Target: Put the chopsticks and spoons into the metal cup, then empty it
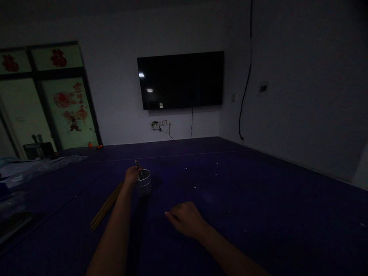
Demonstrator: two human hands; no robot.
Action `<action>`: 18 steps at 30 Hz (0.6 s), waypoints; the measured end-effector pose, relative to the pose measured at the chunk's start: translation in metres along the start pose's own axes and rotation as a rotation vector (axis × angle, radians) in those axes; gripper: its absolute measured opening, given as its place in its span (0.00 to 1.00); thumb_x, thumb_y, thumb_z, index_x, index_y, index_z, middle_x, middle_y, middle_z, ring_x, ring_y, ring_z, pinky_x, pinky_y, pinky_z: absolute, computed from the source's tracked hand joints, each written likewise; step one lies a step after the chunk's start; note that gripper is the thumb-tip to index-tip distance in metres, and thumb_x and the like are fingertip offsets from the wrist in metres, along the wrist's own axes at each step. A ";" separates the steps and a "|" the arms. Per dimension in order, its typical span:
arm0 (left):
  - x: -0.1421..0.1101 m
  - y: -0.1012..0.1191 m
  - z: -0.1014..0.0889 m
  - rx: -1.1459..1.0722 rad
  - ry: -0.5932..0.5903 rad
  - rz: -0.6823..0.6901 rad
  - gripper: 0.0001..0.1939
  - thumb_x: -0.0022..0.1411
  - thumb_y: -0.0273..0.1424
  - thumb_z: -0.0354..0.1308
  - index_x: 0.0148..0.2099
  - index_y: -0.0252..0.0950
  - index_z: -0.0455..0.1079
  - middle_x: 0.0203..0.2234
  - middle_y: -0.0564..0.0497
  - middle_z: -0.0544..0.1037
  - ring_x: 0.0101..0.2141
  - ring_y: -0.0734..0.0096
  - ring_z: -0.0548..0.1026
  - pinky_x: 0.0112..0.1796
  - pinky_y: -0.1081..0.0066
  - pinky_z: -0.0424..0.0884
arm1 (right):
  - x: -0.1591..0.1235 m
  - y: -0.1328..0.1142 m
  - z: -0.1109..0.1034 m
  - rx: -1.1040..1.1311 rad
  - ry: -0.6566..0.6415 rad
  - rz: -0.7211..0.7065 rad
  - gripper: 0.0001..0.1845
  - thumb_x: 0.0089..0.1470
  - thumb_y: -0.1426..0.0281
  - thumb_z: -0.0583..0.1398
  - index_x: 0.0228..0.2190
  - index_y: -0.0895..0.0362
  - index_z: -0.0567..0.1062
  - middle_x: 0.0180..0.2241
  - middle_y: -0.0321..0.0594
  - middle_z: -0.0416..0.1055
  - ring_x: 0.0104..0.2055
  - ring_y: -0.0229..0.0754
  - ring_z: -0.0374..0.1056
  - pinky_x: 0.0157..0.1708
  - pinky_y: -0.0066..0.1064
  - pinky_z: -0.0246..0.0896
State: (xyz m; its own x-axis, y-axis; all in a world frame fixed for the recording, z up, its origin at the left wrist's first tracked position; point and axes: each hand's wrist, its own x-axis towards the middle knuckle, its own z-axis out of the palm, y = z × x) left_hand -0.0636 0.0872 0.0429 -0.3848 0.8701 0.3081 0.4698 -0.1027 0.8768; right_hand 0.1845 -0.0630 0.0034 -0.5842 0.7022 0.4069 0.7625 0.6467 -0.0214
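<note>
My left hand (131, 174) is closed at the rim of a grey metal-looking cup (144, 188). Between its fingers is a slim, pen-like item (138, 165), tilted, with its lower end inside the cup. Dim light hides exactly what kind of item it is. Beside my left forearm lies a bundle of thin yellow-brown sticks (105, 207), partly covered by the arm. My right hand (186, 219) rests low over the purple-blue surface (178, 249), right of the cup and apart from it. Its fingers are curled, the thumb points left, and nothing shows in it.
Small white scraps (194, 187) are scattered across the surface. Clear plastic sheeting (43, 168) and a dark tray (15, 226) lie at the left. Small orange objects (99, 147) sit at the far edge. A television (184, 80) hangs on the wall, and a black cable (244, 96) dangles at the right.
</note>
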 end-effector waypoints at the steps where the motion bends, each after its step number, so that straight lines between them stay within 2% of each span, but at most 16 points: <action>1: 0.000 0.000 -0.001 -0.016 -0.017 0.014 0.12 0.49 0.35 0.56 0.35 0.34 0.73 0.28 0.46 0.79 0.31 0.63 0.76 0.29 0.69 0.69 | 0.000 0.000 0.000 -0.004 -0.001 0.000 0.25 0.62 0.61 0.46 0.25 0.57 0.75 0.27 0.40 0.76 0.27 0.37 0.71 0.24 0.26 0.49; 10: 0.006 0.000 -0.014 -0.054 -0.122 0.123 0.12 0.42 0.36 0.61 0.29 0.34 0.72 0.26 0.47 0.79 0.33 0.60 0.76 0.32 0.69 0.69 | 0.000 -0.001 -0.002 -0.027 0.002 -0.011 0.24 0.62 0.62 0.46 0.26 0.57 0.76 0.27 0.39 0.77 0.28 0.38 0.72 0.23 0.26 0.48; 18: 0.008 -0.002 -0.017 -0.058 -0.181 0.187 0.12 0.42 0.35 0.60 0.30 0.34 0.71 0.30 0.45 0.79 0.35 0.60 0.76 0.34 0.68 0.69 | 0.000 0.000 0.000 -0.019 -0.007 0.002 0.24 0.62 0.61 0.46 0.26 0.57 0.76 0.27 0.39 0.77 0.28 0.37 0.71 0.23 0.25 0.49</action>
State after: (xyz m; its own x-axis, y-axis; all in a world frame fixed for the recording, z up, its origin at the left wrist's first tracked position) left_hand -0.0809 0.0867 0.0497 -0.1452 0.9049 0.4000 0.4713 -0.2923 0.8322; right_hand 0.1840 -0.0630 0.0037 -0.5844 0.7057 0.4006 0.7689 0.6393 -0.0045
